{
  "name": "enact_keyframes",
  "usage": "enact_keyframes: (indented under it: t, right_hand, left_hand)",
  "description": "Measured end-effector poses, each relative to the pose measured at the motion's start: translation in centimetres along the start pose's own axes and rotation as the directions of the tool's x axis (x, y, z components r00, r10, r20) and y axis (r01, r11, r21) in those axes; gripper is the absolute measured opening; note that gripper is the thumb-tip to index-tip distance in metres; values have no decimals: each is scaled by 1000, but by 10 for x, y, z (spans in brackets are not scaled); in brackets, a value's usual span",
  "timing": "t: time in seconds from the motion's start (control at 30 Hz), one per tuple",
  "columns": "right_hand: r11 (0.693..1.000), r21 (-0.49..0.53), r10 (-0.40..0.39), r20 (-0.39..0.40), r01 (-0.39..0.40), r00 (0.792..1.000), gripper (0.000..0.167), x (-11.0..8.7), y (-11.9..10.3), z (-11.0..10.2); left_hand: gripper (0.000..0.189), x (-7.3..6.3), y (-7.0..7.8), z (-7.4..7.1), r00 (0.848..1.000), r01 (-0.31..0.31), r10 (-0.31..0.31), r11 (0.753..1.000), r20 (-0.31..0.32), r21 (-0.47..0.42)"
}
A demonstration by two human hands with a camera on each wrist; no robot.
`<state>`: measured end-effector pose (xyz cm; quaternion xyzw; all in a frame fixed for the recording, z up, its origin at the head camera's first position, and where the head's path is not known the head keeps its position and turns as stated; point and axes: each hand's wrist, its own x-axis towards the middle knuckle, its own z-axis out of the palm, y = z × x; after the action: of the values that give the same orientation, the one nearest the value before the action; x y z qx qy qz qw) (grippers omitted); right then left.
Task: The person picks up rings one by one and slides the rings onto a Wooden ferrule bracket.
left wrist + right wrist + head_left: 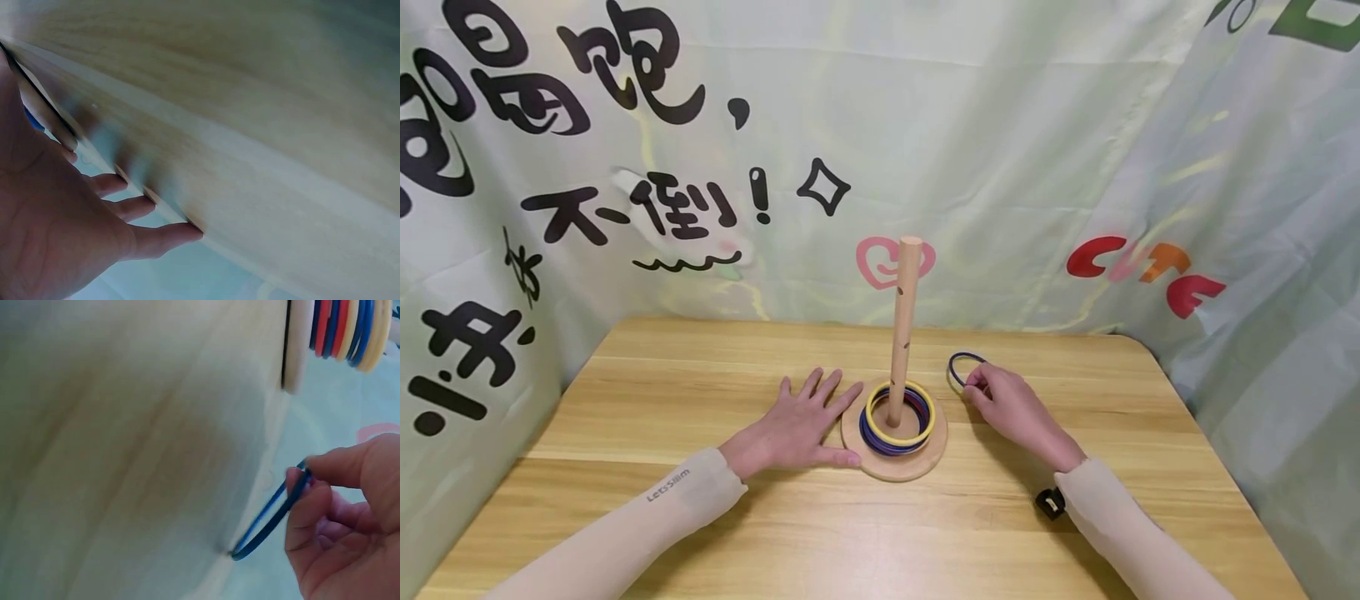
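A round wooden base (898, 473) carries an upright wooden peg (904, 325). Stacked around the peg lie several rings, with a yellow ring (929, 427) on top and blue and red ones under it. To the right of the base, my right hand (1011, 404) pinches a dark blue ring (953, 367) between thumb and fingers. In the right wrist view that blue ring (265, 531) tilts, its far edge down at the tabletop. My left hand (801, 425) lies spread, palm down, at the left side of the base, its thumb at the base's edge.
Everything stands on a light wooden table (865, 542) with rounded far corners. Behind and beside it hangs a pale printed cloth (1000, 167) with black characters and coloured letters. A black band with a small device (1050, 503) sits at my right wrist.
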<state>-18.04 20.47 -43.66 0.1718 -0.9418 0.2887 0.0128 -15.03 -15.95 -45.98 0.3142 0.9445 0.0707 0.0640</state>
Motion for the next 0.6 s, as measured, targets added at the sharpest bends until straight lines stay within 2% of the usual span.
enact_keyframes:
  t: [0.17,0.4,0.6]
  right_hand:
    - [999,34,-26,-90,30,996,9,-12,-6,-11]
    - [998,38,-48,-153,54,987,9,-27,-12,-30]
    - [991,61,-99,-231,116,968,11,-39,-21,-43]
  left_hand:
    - [113,1,0,0,1000,3,-3,1000,7,2]
    - [113,2,0,-1,1000,-5,5,1000,-1,9]
    - [113,1,0,0,1000,-8,8,1000,-5,3]
